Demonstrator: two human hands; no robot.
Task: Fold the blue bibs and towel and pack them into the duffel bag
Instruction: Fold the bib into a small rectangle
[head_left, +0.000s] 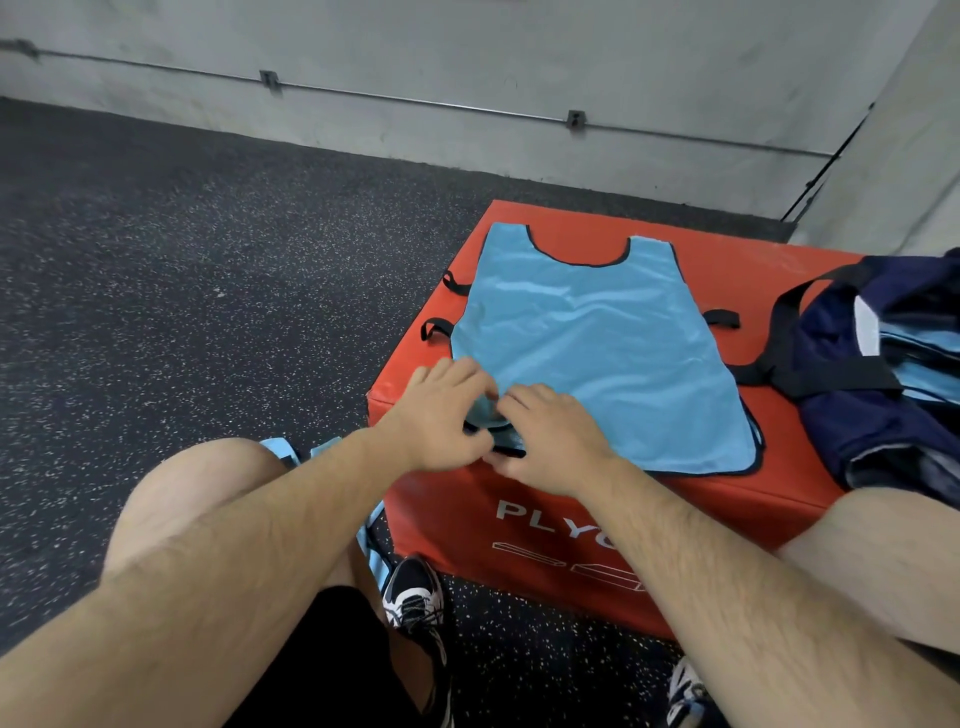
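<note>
floor (156, 260): dark speckled rubber, far left of both hands.
left knee (192, 499): bare, down-left of the left hand, under the left forearm.
loose blue cloth (280, 449): black-trimmed, peeks out between left knee and left forearm; more hangs below the forearm. Bib or towel, can't tell.
left shoe (415, 597): black and white, on the floor straight below the left hand, by the box front.
left hand (441, 415): fingers curled, pinching the bunched near-left corner of the blue bib; fingertips meet the right hand's.
right hand (550, 441): just right of the left hand, palm down on the bib's near edge, fingers curled onto the same corner and its black trim.
blue bib (597, 338): flat on the box top, stretching from both hands away up-right. Neck cutout at the far end, black edging; only the corner under the hands is rumpled.
side straps (436, 327): black loops off the bib's edges, two above the left hand, one up-right of the right hand.
red box (519, 519): padded, white "PLY" lettering on the front, partly behind the right forearm; bib and bag sit on it.
duffel bag (872, 415): navy, black handles, open, well right of the right hand, just beside the bib's right edge.
packed blue cloth (914, 353): light blue layers inside the bag's opening.
</note>
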